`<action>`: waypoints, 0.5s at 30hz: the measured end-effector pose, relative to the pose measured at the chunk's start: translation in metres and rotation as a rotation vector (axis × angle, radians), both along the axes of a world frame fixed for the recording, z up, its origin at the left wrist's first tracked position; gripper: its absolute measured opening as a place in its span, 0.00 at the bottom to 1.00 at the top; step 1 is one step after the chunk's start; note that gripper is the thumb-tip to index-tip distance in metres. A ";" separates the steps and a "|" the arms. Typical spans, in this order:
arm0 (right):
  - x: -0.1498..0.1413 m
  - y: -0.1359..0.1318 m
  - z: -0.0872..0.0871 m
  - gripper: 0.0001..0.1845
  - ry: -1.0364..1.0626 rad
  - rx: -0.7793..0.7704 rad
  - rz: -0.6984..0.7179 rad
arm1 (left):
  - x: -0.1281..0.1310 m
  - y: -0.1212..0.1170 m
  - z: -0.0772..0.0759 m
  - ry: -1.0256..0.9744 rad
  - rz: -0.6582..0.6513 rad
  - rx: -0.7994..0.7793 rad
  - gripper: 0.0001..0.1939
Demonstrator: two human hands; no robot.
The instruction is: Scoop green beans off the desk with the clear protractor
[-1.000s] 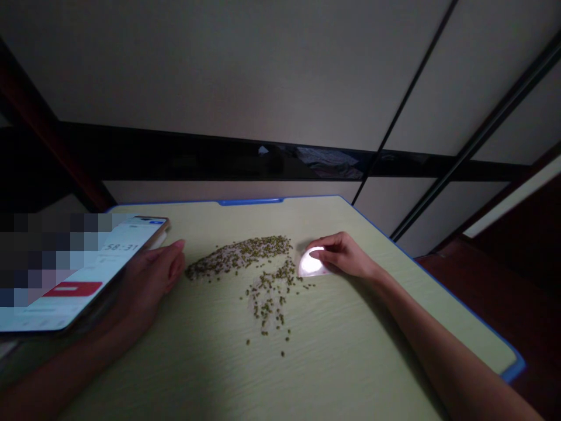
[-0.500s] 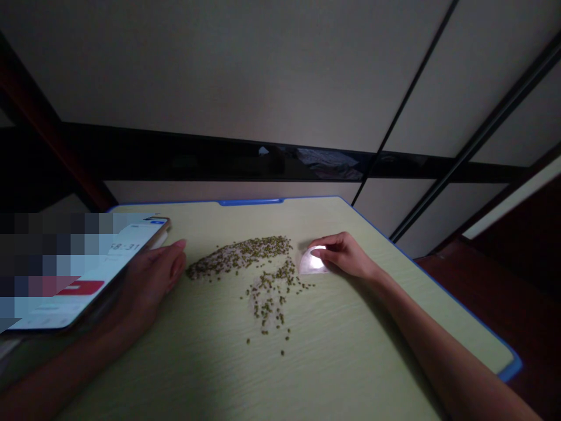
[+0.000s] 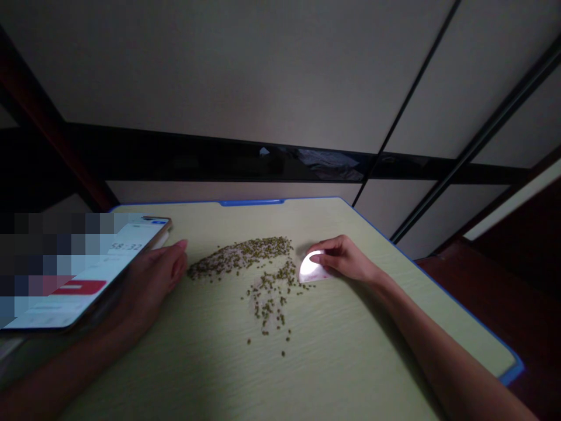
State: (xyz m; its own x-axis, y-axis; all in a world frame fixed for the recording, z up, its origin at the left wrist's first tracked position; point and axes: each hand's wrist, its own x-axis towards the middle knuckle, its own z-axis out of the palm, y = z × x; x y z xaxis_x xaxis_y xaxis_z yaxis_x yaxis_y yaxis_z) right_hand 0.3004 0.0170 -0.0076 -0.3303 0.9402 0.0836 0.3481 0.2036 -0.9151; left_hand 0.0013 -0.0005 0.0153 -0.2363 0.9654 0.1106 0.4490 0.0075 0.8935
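Note:
My right hand (image 3: 339, 257) pinches a half-round, translucent plastic piece (image 3: 312, 266) between thumb and fingers. Bright glare covers much of the piece, and faint pinkish marks show along its lower edge. It stands just right of small green beans (image 3: 245, 255), which look like mung beans. They lie in a long heap, with a looser scatter (image 3: 268, 298) in front and a few single beans nearer me. At the heap's left end, my left hand (image 3: 153, 275) rests with its fingers curled in and nothing visible in them.
A phone (image 3: 94, 280) showing a running timer leans at the left beside my left wrist, partly blurred out. The pale wood-grain table (image 3: 197, 362) has a blue rim. Light cabinet panels (image 3: 228, 76) with a dark band rise behind it.
The plastic piece has tilted and moved slightly toward me in my right hand, and its glare has shifted left. The timer has advanced one second. My left hand stays put.

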 end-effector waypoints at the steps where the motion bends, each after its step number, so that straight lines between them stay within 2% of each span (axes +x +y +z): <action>1: 0.000 0.000 0.000 0.14 -0.002 -0.001 0.006 | -0.002 0.002 -0.003 -0.029 -0.005 -0.001 0.22; 7: 0.002 0.000 0.000 0.14 -0.022 -0.010 -0.004 | -0.009 0.007 -0.014 -0.049 -0.010 -0.002 0.23; 15: -0.002 0.001 -0.001 0.14 -0.045 0.038 -0.070 | -0.002 0.002 -0.004 -0.025 0.009 -0.038 0.23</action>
